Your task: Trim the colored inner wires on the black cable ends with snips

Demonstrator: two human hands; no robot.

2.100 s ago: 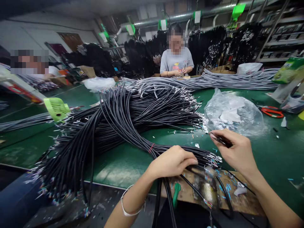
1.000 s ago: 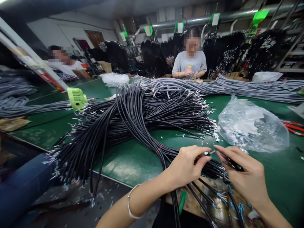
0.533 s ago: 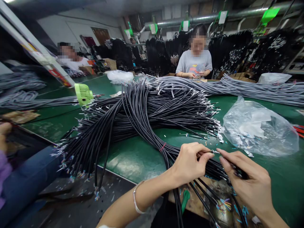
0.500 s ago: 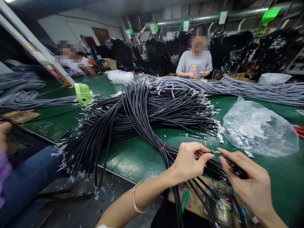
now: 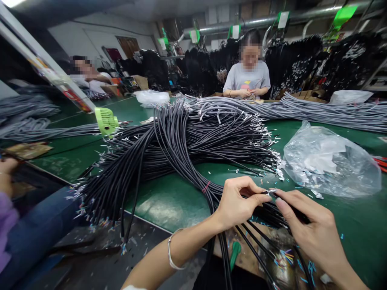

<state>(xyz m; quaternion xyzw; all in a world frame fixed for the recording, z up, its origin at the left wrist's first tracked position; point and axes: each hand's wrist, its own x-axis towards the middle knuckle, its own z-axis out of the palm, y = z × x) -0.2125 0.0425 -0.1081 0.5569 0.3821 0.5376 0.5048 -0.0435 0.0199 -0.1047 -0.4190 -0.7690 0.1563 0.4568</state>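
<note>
Left hand (image 5: 238,203) pinching a thin cable (image 5: 262,194) tip above the green table (image 5: 169,205); right hand (image 5: 308,225) gripping a dark tool (image 5: 298,215), touching that tip. Could slip loose and get lost among the cables (image 5: 181,149)

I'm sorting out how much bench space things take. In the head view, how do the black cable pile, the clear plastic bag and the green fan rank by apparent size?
1. black cable pile, by far the largest.
2. clear plastic bag.
3. green fan, smallest, though it sits farther from the camera, so its true size is unsure.
</note>
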